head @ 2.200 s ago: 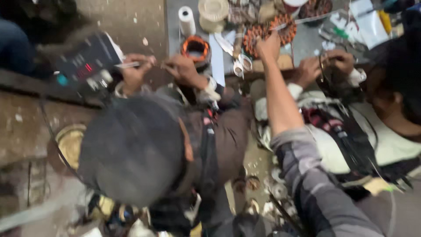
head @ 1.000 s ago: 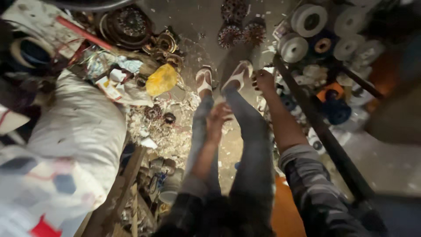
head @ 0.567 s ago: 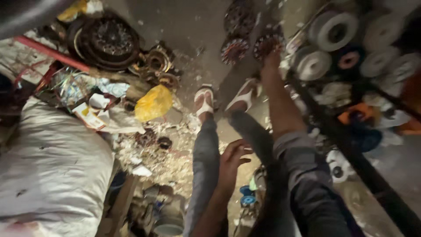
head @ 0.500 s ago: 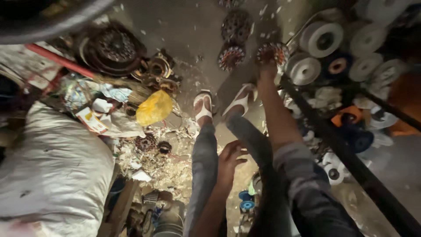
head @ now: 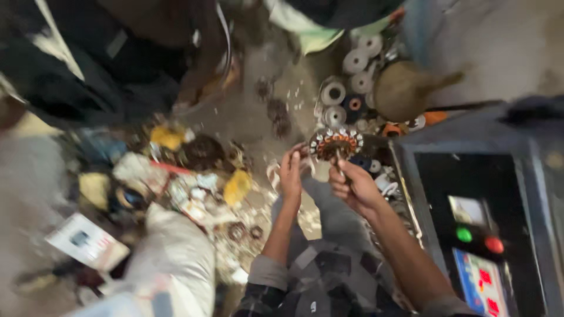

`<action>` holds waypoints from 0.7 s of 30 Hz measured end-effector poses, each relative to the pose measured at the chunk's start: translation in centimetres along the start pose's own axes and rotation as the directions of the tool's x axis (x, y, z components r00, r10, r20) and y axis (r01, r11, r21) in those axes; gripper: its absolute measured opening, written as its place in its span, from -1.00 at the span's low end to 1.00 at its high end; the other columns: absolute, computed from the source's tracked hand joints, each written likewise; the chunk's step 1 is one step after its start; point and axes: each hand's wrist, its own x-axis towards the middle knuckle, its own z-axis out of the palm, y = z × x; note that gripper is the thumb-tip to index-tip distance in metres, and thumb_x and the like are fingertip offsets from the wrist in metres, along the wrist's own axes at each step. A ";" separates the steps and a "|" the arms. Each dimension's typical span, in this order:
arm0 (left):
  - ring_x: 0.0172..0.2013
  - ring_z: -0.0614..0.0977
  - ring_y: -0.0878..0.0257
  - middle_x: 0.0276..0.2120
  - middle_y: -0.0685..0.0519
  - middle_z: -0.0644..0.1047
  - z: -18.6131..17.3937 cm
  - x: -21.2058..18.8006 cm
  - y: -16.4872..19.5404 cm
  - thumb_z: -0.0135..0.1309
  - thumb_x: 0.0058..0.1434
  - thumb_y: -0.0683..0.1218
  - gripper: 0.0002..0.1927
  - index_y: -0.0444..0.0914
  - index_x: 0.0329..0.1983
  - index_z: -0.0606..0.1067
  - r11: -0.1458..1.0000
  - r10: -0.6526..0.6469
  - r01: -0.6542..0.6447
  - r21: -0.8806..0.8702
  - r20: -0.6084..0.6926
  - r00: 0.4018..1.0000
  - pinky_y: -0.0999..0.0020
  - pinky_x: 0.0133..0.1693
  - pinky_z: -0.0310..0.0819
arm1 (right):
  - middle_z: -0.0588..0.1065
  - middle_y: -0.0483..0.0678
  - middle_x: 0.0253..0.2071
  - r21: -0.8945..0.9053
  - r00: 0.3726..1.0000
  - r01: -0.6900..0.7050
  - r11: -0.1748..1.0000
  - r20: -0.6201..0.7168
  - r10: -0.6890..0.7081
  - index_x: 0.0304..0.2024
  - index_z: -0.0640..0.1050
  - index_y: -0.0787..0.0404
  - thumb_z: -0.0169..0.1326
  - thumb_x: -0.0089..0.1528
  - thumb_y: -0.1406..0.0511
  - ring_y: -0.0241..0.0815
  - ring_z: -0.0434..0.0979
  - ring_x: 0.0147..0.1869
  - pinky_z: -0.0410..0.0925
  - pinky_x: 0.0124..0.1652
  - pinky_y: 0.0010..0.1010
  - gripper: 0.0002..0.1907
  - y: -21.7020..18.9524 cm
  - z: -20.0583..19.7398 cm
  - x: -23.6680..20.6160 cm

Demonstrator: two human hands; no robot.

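The machine (head: pixel 470 235) stands at the right, the sack (head: pixel 176 264) at the left. Above the lap, the stator (head: pixel 336 144) is lifted for a close look: right hand (head: pixel 352 185) fingers pinch beneath it, left hand (head: pixel 291 173) fingers steady its edge.

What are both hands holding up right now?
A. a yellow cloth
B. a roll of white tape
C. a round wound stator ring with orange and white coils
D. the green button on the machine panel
C: the left hand and the right hand both grip the round stator ring, raised above the lap; the white spools lie on the floor beyond, and the green button sits untouched on the panel.
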 end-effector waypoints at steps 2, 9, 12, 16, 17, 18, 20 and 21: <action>0.15 0.56 0.25 0.14 0.01 0.55 2.4 -1.8 5.0 0.01 0.44 0.08 -0.51 -0.33 0.28 0.42 0.996 0.091 -0.087 -0.028 0.209 0.974 0.39 0.20 0.41 | 0.25 -0.22 -0.47 -0.064 1.000 0.009 0.998 0.000 -0.009 -0.11 0.42 0.13 -0.16 0.44 0.17 -0.41 0.08 -0.51 0.04 -0.49 -0.55 -0.79 -0.1 1.8 -6.0; -0.01 0.59 0.20 0.04 -0.12 0.57 6.9 -9.5 12.3 0.36 0.14 -0.17 -0.31 -0.44 0.30 0.37 0.955 0.025 -0.188 0.230 0.570 0.821 0.32 0.04 0.54 | 0.41 -0.09 -0.47 -0.220 0.992 0.080 0.972 -0.074 -0.099 0.05 0.47 0.14 -0.03 0.38 0.14 -0.35 0.22 -0.59 0.12 -0.59 -0.47 -0.71 3.0 2.4 -17.1; -0.11 0.66 0.13 -0.06 -0.11 0.61 7.4 -14.4 7.7 0.29 0.16 -0.15 -0.42 -0.41 0.22 0.40 0.993 -0.088 0.042 0.113 0.448 0.889 0.24 -0.04 0.58 | 0.59 0.00 -0.28 -0.452 0.949 -0.023 0.892 -0.290 -0.122 0.32 0.31 -0.05 0.00 0.38 0.06 -0.16 0.56 -0.37 0.39 -0.40 -0.34 -0.52 5.4 1.2 -21.3; -0.14 0.66 0.02 -0.10 -0.12 0.61 6.5 -20.2 -0.3 0.17 0.33 -0.07 -0.60 -0.38 0.14 0.45 0.950 -0.110 0.237 -0.203 0.494 0.862 0.06 -0.08 0.60 | 0.65 -0.02 -0.10 -0.885 0.846 0.381 0.267 0.217 -0.487 0.20 0.55 0.14 -0.03 0.43 0.09 -0.21 0.67 -0.07 0.48 -0.07 -0.39 -0.60 4.6 -3.5 -34.2; -0.12 0.66 0.03 -0.09 -0.09 0.61 6.1 -21.4 -1.9 0.14 0.33 -0.03 -0.60 -0.33 0.14 0.46 0.933 -0.191 0.298 -0.201 0.427 0.884 0.04 -0.07 0.59 | 0.65 -0.03 -0.01 -0.858 0.730 0.487 0.161 0.299 -0.615 0.15 0.60 0.17 0.04 0.40 0.14 -0.20 0.67 0.02 0.47 0.00 -0.36 -0.64 4.2 -5.2 -39.0; -0.10 0.65 0.05 -0.08 -0.07 0.60 6.0 -22.9 -3.2 0.11 0.33 0.00 -0.61 -0.29 0.14 0.46 0.911 -0.272 0.358 -0.206 0.351 0.896 0.03 -0.07 0.59 | 0.68 -0.03 -0.12 -0.835 0.701 0.477 0.276 0.171 -0.692 -0.04 0.67 0.17 0.16 0.29 0.24 -0.20 0.70 -0.10 0.52 -0.10 -0.40 -0.76 3.5 -7.0 -44.1; -0.06 0.64 0.06 -0.05 -0.05 0.60 5.7 -26.6 -5.2 0.08 0.34 0.03 -0.61 -0.26 0.14 0.47 0.895 -0.334 0.392 -0.213 0.260 0.906 0.02 -0.05 0.59 | 0.62 0.03 -0.18 -0.787 0.255 0.617 -0.004 0.205 -0.945 -0.29 0.63 0.30 0.14 0.33 0.37 -0.18 0.60 -0.05 0.46 -0.05 -0.39 -0.88 1.6 -10.3 -52.0; -0.04 0.64 0.06 -0.04 -0.06 0.60 5.5 -28.4 -5.8 0.08 0.34 0.02 -0.62 -0.27 0.13 0.47 0.909 -0.304 0.361 -0.207 0.265 0.915 0.02 -0.03 0.59 | 0.59 -0.03 -0.24 -0.715 0.074 0.685 0.140 -0.123 -0.990 -0.31 0.53 0.30 0.10 0.33 0.38 -0.24 0.61 -0.20 0.50 -0.16 -0.41 -0.88 0.5 -11.6 -54.4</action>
